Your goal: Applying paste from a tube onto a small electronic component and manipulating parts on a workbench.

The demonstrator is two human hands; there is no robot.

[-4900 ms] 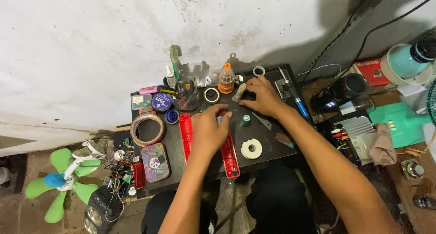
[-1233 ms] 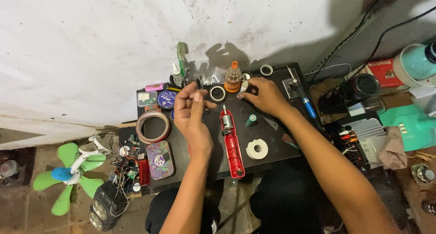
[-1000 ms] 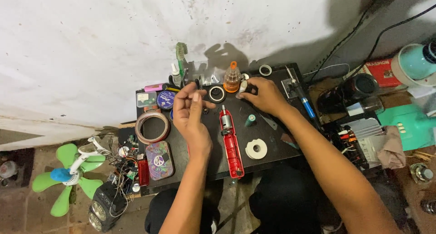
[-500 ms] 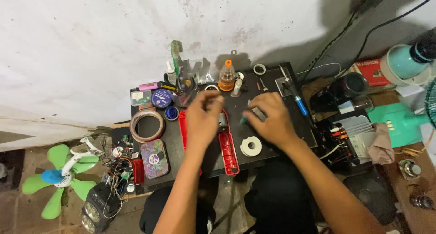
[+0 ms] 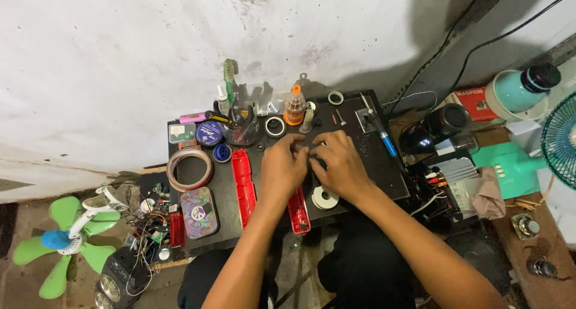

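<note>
The red casing (image 5: 298,210) lies on the dark worktop (image 5: 384,171), its upper part hidden under both hands; only its lower end shows near the front edge. The left hand (image 5: 281,168) and right hand (image 5: 339,165) meet over it, fingers curled down, but what they pinch between them is covered and I cannot tell whether either one grips anything. A second red shell (image 5: 243,188) lies just left of the left hand, a white tape roll (image 5: 325,197) just below the right wrist. Half a second ago the hands were slightly apart; now their fingertips touch. The green fan (image 5: 57,243) is cut by the frame's left edge.
</note>
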